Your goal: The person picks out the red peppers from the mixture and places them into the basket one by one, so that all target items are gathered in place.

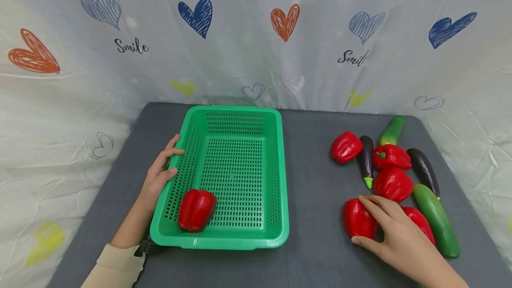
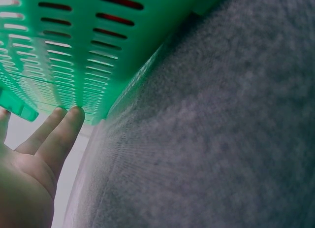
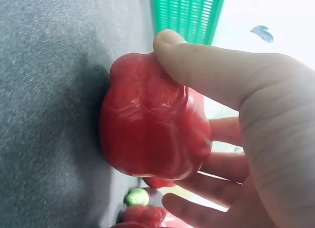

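Note:
With its thumb on one side and fingers on the other, my right hand [image 1: 394, 234] grips a red bell pepper [image 1: 359, 218] on the right part of the table. The right wrist view shows this pepper low over the grey cloth, its lobed end facing the camera. My left hand [image 1: 158, 177] holds the left rim of a green plastic basket [image 1: 285, 190]. Thumb and a finger lie over the rim, while other fingers [image 2: 61, 139] touch the perforated outer wall from below. Inside the basket, at its near left corner, lies another red bell pepper [image 1: 197, 210].
Around my right hand lie several more red bell peppers [image 1: 346, 147], a dark eggplant [image 1: 365, 159], another eggplant [image 1: 425, 172], a long green cucumber [image 1: 436, 219] and a green vegetable [image 1: 393, 130] at the back. A white curtain [image 1: 240, 57] printed with hearts hangs behind the grey table [image 1: 312, 181].

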Available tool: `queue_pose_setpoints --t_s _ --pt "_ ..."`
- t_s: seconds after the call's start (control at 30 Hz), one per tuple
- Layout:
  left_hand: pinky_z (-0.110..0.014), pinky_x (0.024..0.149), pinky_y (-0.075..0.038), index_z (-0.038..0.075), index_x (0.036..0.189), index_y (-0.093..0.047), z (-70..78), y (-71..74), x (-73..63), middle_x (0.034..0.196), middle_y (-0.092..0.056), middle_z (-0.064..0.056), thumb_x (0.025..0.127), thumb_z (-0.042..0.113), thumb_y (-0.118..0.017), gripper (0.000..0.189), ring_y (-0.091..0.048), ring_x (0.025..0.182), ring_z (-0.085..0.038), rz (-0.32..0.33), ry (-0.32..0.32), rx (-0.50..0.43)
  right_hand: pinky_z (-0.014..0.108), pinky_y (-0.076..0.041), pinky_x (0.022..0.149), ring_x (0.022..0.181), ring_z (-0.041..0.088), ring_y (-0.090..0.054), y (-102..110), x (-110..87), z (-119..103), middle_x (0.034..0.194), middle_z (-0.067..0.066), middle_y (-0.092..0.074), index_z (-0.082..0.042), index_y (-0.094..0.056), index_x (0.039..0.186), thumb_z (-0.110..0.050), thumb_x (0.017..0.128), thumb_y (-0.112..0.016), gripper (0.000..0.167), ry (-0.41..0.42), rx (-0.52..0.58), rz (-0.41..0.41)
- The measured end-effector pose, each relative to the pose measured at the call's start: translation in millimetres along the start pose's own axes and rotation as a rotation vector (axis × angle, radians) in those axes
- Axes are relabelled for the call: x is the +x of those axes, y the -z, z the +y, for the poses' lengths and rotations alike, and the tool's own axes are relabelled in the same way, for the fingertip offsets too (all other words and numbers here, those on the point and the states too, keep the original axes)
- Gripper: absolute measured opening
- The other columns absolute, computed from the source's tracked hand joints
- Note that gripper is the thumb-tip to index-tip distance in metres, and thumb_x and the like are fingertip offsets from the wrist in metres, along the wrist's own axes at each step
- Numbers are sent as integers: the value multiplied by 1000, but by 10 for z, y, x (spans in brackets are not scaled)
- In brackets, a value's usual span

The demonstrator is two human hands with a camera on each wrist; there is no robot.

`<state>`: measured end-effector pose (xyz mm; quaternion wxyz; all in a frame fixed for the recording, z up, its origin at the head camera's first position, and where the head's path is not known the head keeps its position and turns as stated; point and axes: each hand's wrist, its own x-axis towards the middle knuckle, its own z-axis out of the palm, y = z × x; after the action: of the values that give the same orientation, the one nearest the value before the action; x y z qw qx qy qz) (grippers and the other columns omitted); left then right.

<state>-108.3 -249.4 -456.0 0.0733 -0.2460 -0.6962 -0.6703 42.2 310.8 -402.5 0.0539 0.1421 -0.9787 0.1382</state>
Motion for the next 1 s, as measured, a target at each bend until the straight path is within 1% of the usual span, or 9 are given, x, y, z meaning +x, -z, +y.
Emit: queue_pose_setpoints --t_s 0.2,0.5,0.67,0.7,0.73,0.8,0.93,0.97,1.0 --pt "-36 122 -21 -9 142 -56 -5 1 -2 179 -26 -14 104 -6 -44 41 -17 166 -24 -1 3 -12 48 -65 73 122 26 -56 12 50 -55 136 6 -61 -11 -67 145 -52 65 -106 98 15 7 16" --pt "-37 122 -20 -2 142 -60 -3 -1 -3 178 -28 -12 104 -7 -44 42 -16 166 -24 -3 -2 -29 49 -65 79 121 21 -57 -42 125 -133 135 2 -61 -13 -66 145 -53 67 -104 95 66 20 57" --pt "-37 123 -19 -7 143 -57 -36 5 19 179 -27 -12 106 -2 -46 39 -15 167 -24 -10 0 -33 49 -65 78 121 20 -58 -11 209 -192 136 1 -61 -15 -66 147 -54 66 -104 98 79 22 53" --pt "-37 123 -19 -8 143 -56 -46 9 18 179 -27 -12 106 -1 -46 39 -15 167 -24 -11 -3 -32 49 -65 78 121 20 -58 0 234 -206 136 1 -61 -15 -65 147 -54 66 -105 98 85 24 53" --pt "-37 124 -18 -9 143 -55 -88 22 14 179 -27 -13 107 -1 -46 39 -15 167 -25 -13 -25 -32 48 -65 78 121 20 -58 11 260 -217 137 1 -61 -15 -65 147 -53 65 -105 99 92 24 54" --pt "-36 124 -18 -10 144 -55 -98 33 3 179 -27 -12 108 0 -46 38 -16 167 -24 -11 -28 -32 48 -65 79 122 20 -58 29 309 -243 138 2 -61 -15 -66 147 -51 65 -106 98 107 30 59" --pt "-35 124 -18 -10 144 -55 -83 40 -11 178 -27 -15 108 -1 -46 38 -15 167 -25 -14 -42 -32 47 -65 80 123 19 -58 48 393 -301 138 1 -61 -15 -66 147 -50 65 -106 97 144 35 70" --pt "-35 123 -19 -10 144 -55 -44 29 -7 179 -27 -14 107 -1 -46 38 -15 167 -24 -14 -22 -28 47 -65 80 123 19 -59 51 409 -315 138 1 -62 -14 -66 146 -50 64 -106 98 156 34 77" --pt "-35 123 -19 -9 144 -56 -37 23 0 178 -27 -14 107 -3 -46 39 -15 167 -24 -17 -21 -28 46 -65 81 123 19 -59 52 423 -327 138 1 -62 -14 -66 146 -50 64 -106 98 165 32 84"
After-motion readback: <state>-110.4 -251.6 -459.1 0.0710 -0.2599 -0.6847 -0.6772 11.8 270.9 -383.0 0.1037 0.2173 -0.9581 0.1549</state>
